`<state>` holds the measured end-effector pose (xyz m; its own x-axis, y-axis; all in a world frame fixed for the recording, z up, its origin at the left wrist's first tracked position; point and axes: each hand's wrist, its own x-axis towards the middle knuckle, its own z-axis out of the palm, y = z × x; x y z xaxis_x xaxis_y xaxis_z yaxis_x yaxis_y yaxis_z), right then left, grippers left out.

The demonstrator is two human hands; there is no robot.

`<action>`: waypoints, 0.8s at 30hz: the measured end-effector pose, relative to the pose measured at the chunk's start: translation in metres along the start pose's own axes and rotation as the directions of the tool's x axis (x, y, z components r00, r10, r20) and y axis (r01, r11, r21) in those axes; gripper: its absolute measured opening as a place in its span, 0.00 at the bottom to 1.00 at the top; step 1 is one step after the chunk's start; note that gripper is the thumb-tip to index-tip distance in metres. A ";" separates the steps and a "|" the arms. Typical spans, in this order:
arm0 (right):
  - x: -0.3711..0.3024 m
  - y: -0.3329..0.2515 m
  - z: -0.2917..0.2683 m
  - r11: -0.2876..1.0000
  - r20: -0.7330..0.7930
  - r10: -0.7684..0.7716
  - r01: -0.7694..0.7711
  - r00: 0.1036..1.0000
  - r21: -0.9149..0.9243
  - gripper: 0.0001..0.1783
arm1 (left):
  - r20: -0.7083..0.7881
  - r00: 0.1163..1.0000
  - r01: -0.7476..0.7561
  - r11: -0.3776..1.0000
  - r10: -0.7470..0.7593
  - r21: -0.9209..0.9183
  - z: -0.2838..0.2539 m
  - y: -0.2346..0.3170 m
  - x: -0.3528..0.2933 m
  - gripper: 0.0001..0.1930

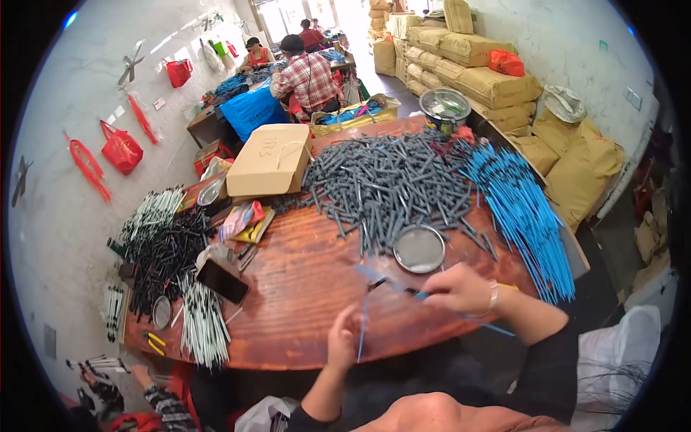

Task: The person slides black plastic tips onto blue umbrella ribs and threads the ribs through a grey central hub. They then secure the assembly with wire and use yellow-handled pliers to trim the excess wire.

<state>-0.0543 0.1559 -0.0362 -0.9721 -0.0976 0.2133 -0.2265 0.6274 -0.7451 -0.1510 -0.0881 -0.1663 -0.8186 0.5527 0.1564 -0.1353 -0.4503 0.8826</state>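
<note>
My right hand (461,289) is closed on a thin blue rod, whose tail end (498,329) sticks out below my wrist. Just ahead of those fingers, short black and blue parts are smeared by motion, so I cannot tell how they join. My left hand (345,335) is curled at the table's near edge, fingertips against another slim blue rod (363,327) standing nearly upright in view. Beyond my right hand lies a round dish with a metal rim (419,249). Behind it spreads a big heap of short dark grey tubes (392,183).
Blue rods with black ends (529,223) lie bundled at the right. A cardboard box (268,160), a phone (222,281), black pieces (169,241), white rods (204,324) and yellow-handled pliers (154,343) occupy the left of the wooden table (288,317). Other people work behind and at lower left.
</note>
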 end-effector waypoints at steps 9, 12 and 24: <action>-0.059 -0.009 0.147 0.972 -0.404 -0.142 0.205 0.904 0.115 0.09 | 0.050 0.896 -0.426 0.819 0.442 0.384 0.051 0.053 -0.063 0.07; -0.069 0.000 0.154 0.940 -0.352 -0.315 0.340 0.882 0.010 0.09 | 0.046 0.908 -0.398 0.825 0.416 0.401 0.062 0.058 -0.076 0.06; -0.017 0.156 -0.023 0.778 -0.591 0.028 -0.389 0.806 -0.493 0.10 | 0.061 0.987 -0.150 0.988 0.147 0.037 0.042 0.053 -0.065 0.05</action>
<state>-0.0715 0.2734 -0.1413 -0.7540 0.3957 0.5243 0.2316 0.9071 -0.3515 -0.0814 -0.1185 -0.1113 -0.7940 0.5221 0.3114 0.0096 -0.5015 0.8651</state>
